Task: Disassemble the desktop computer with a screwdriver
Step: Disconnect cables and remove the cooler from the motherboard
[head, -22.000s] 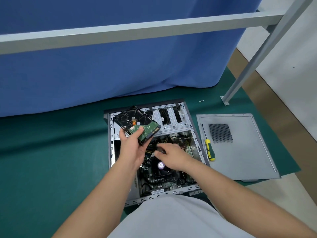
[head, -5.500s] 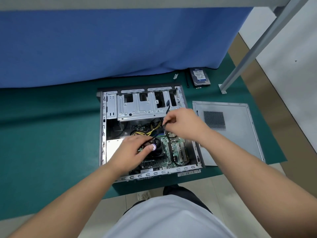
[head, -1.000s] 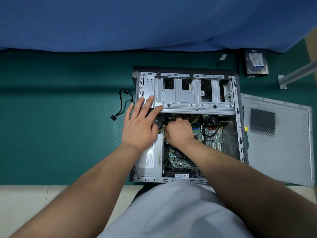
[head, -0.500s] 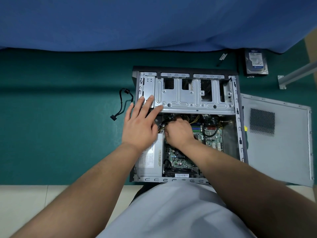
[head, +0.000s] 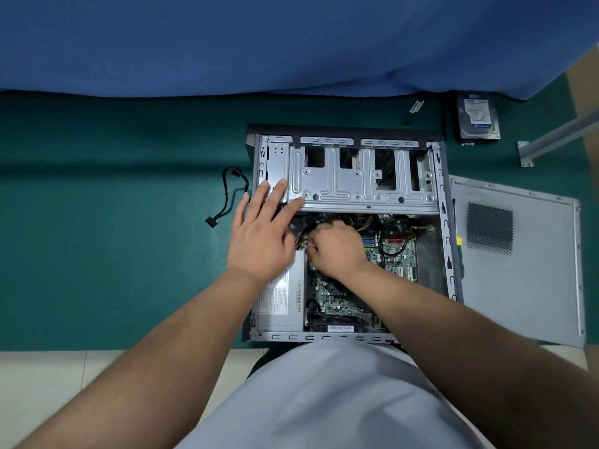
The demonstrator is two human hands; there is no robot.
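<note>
Here the open computer case (head: pixel 350 176) lies flat on the green counter (head: pixel 113 238). Left hand (head: pixel 259 241), fingers spread straight, braces its drive cage; keep that pressure. Right hand (head: pixel 337 251) curls among the yellow cables (head: pixel 364 223), apparently gripping a connector: pull straight, not by wires.

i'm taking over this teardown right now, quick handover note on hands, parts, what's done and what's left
Left hand: open, fingers flat on the drive cage, bracing the computer case.
Right hand: curled inside the case at the yellow and black cables by the motherboard; what it grips is hidden.
Done: side panel off, lying right of the case; hard drive out, on the mat at the far right; a black cable lies left of the case.
Left: power supply, motherboard and remaining cables are in the case.
</note>
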